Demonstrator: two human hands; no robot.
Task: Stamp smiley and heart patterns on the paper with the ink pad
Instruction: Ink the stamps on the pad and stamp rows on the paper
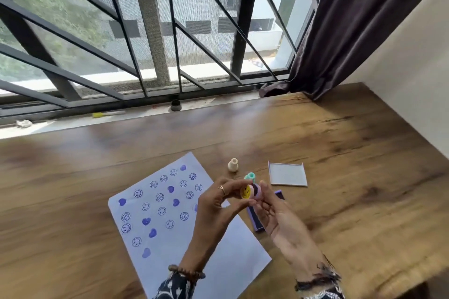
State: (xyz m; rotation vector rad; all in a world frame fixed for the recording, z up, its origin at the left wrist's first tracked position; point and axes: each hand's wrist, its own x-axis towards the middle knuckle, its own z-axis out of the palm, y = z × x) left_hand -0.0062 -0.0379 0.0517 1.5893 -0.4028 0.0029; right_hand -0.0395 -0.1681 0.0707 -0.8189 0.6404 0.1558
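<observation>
Both hands are raised above the tabletop (340, 153), meeting over the right edge of the paper (218, 262). The left hand (213, 204) pinches a small stamp (246, 192) with a yellow smiley sticker on its end, fingertips curled around it. The right hand (274, 213) closes thumb and fingers on a lilac piece (258, 193) pressed against that stamp; the blur makes it hard to tell whether this is a cap or a second stamp.

The stamp lies roughly level, its long axis running left to right between the two hands, with the smiley end turned toward the camera and the left. A mint-green stamp (249, 175) shows just behind the fingers, and a cream one (232, 164) stands upright beyond the paper's far corner.

The ink pad (255, 219) sits open just beside the paper's right edge, mostly hidden under the right hand; its lid (288, 173) lies apart, toward the far right.

Risks, as I judge them: an inked face so close to the fingertips could smear them, and stained fingers would then mark the paper. A small stamp pinched lightly could slip and drop onto the printed rows, leaving a stray blot. With the sheet unheld, a press near its edge may shift it and blur the print.
</observation>
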